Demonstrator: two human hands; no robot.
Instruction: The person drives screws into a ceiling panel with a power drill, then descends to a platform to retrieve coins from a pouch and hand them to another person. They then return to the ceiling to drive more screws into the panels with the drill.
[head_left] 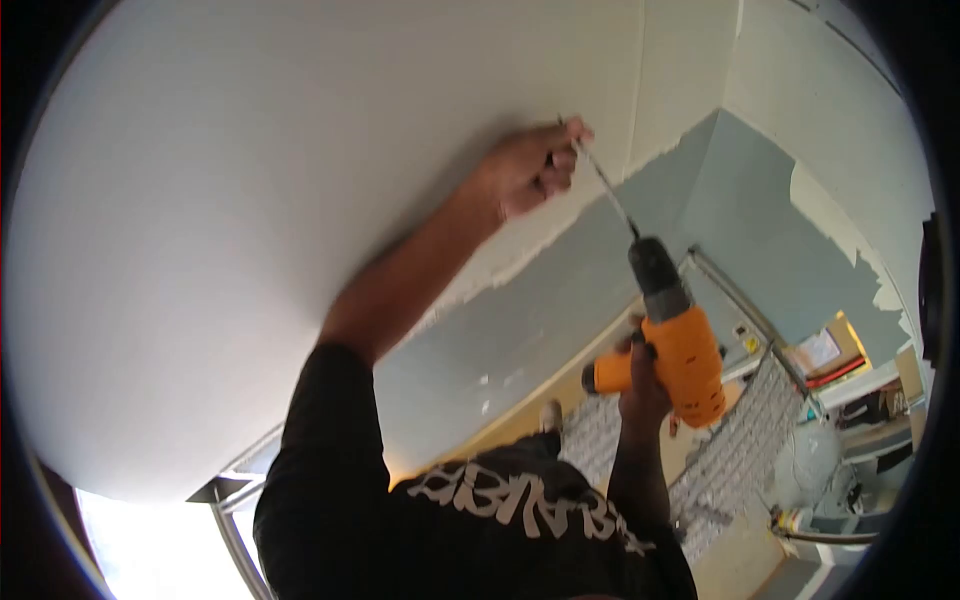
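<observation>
Through the head camera I saw the left hand (530,170) raised against the white panel (300,200), its fingertips pressed together in a pinch around the far end of the long bit (610,190), right where that end met the panel's surface. Whether a screw sat between the fingers and the bit's tip I could not tell; the spot was too small and partly covered by the fingers. The right hand (645,385) was closed tight around the grip of the orange drill (680,345), which hung lower and to the right, angled up so that the bit ran in a straight line from the chuck to the pinched point. The black sleeve (320,450) of the left arm crossed the lower part of the view, and behind the drill lay a grey-blue wall (720,200) with ragged pale patches and a metal rail (745,310). I judged the step in hand to be the setting of the bit's tip on the panel, before any driving. The next move, as I read it, called for holding the drill in line with the bit, pressing steadily into the panel, and getting the left fingers clear of the spinning shaft.
</observation>
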